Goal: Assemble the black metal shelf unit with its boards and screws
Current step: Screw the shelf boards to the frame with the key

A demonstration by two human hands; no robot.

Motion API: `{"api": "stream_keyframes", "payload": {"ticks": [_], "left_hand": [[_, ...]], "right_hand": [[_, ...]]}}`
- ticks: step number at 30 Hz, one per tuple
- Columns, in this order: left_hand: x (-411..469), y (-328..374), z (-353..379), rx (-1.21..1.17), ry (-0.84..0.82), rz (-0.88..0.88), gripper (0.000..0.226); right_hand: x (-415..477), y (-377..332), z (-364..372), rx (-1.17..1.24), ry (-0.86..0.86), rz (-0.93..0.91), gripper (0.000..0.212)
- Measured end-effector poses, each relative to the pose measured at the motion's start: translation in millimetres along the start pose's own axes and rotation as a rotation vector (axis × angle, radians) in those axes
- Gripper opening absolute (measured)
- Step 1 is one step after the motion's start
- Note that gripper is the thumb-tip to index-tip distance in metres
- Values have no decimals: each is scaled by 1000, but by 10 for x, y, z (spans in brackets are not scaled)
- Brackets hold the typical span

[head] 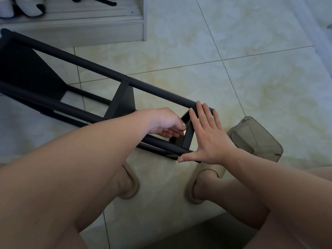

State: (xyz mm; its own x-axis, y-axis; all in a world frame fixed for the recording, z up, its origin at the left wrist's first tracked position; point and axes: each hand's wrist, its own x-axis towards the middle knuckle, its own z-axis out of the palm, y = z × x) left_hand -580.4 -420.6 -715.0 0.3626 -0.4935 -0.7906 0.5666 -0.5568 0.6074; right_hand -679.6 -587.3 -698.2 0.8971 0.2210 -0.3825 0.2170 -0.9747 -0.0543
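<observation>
The black metal shelf unit (pixel 100 69) lies on its side on the tiled floor, its tubes running from far left toward me. A black board (pixel 124 99) sits between the tubes at mid-length, another board (pixel 23 69) at the far end. My right hand (pixel 208 135) presses flat with straight fingers against the near end board (pixel 188 139), fingertips on the upper tube's end. My left hand (pixel 165 124) reaches inside the frame and curls its fingers round the inner side of that near board.
A translucent grey plastic container (pixel 256 139) stands on the floor just right of my right hand. My feet in beige slippers (pixel 203 178) are below the frame. A white shoe rack (pixel 86 27) with shoes stands at the top left.
</observation>
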Motion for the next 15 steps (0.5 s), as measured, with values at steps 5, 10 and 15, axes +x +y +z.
{"api": "stream_keyframes", "payload": {"ticks": [5, 10, 15], "left_hand": [[-51, -20, -30, 46, -23, -5, 2], [-37, -2, -2, 25, 20, -19, 3], [-18, 32, 4, 48, 41, -15, 4]], "right_hand": [[-6, -11, 10, 10, 12, -4, 151], [-4, -14, 12, 8, 11, -1, 150], [-5, -15, 12, 9, 9, 0, 149]]}}
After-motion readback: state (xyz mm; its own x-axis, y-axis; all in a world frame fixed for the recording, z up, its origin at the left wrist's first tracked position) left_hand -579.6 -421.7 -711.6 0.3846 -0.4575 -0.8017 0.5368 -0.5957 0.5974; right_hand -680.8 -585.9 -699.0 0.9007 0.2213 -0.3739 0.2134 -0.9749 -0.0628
